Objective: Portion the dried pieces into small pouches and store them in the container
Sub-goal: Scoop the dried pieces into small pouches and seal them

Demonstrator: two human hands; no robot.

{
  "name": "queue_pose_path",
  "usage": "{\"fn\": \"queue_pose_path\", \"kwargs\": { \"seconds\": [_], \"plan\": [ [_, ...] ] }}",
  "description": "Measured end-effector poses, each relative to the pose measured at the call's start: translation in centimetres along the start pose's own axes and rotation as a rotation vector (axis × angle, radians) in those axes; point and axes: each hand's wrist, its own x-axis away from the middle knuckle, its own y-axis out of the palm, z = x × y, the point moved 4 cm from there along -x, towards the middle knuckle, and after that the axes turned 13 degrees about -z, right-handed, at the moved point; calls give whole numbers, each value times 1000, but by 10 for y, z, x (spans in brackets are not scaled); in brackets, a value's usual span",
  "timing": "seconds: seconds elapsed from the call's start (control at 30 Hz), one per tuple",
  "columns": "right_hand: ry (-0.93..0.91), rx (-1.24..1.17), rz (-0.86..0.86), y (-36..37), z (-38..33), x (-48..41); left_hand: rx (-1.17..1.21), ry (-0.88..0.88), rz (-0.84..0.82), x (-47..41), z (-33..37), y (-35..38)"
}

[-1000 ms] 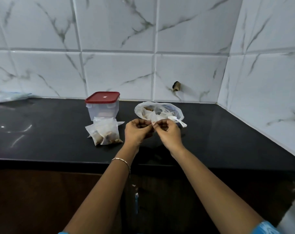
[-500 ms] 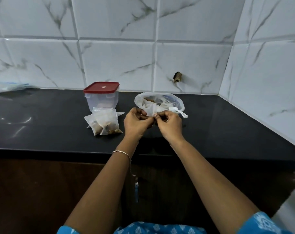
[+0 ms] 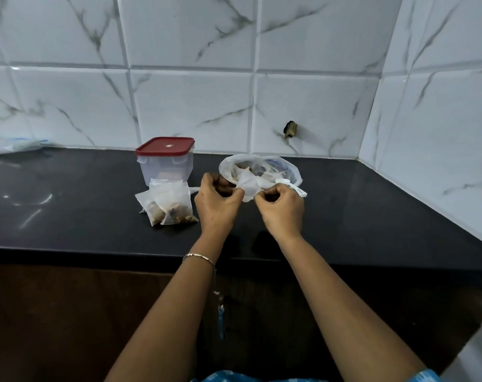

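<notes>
While both hands work above the black desk (image 3: 69, 216), they pinch a small translucent pouch (image 3: 248, 188) between them: the left hand (image 3: 217, 202) grips its left edge with curled fingers, and the right hand (image 3: 282, 209) grips its right edge, so each is clamped on the pouch and the two hands sit close together but apart. What the pouch holds cannot be made out. Just behind it lies a larger clear plastic bag (image 3: 261, 166), open and crumpled, with brownish dried pieces (image 3: 241, 165) and what may be a white scoop (image 3: 286, 183) inside or at its mouth. To the left, two filled pouches (image 3: 171, 206) lean together on the desk, brown pieces settled in their lower ends. Directly behind them, touching or nearly so, stands a clear square container (image 3: 165, 168) with its red lid (image 3: 165, 146) on.

The desk is glossy and dark, catching pale reflections at the left, and runs into a corner where white marble-patterned wall tiles (image 3: 193, 106) meet on the back and right sides. A small dark hole or fitting (image 3: 290, 129) marks one back tile. A thin bracelet (image 3: 199, 257) circles the left wrist, and dark brown cabinet fronts (image 3: 55, 312) fall below the desk edge.
</notes>
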Motion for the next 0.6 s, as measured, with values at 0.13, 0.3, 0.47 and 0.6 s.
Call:
{"fn": "queue_pose_path", "kwargs": {
  "seconds": [0.13,0.3,0.47,0.6],
  "plan": [
    [-95,5,65,-1,-2,1,-8,-3,-51,1,0,2],
    [-270,173,61,0,-10,5,17,-40,-101,2,-1,4],
    [-354,347,-19,5,-20,9,71,-44,-157,5,4,4],
    [-264,426,-181,14,-15,5,125,-23,-185,8,7,2]
  ]
}}
